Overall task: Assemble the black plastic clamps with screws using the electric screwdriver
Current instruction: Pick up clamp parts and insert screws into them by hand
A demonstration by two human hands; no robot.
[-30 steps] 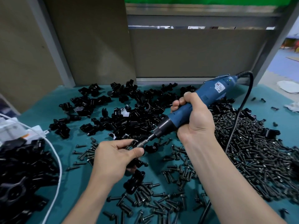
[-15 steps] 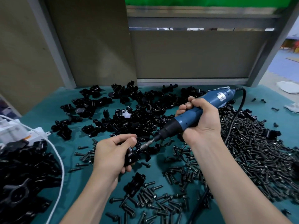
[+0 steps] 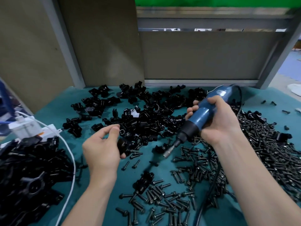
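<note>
Holds a black plastic clamp in the left hand, fingers curled round it, just left of centre frame. Grips the blue electric screwdriver in the right hand, fingers wrapped round the barrel, right of centre. Points the bit down and left over the teal mat, apart from the held clamp. Works in front of a heap of clamps at centre, with a mass of screws at right, more black parts at lower left, and a white cable beside them
</note>
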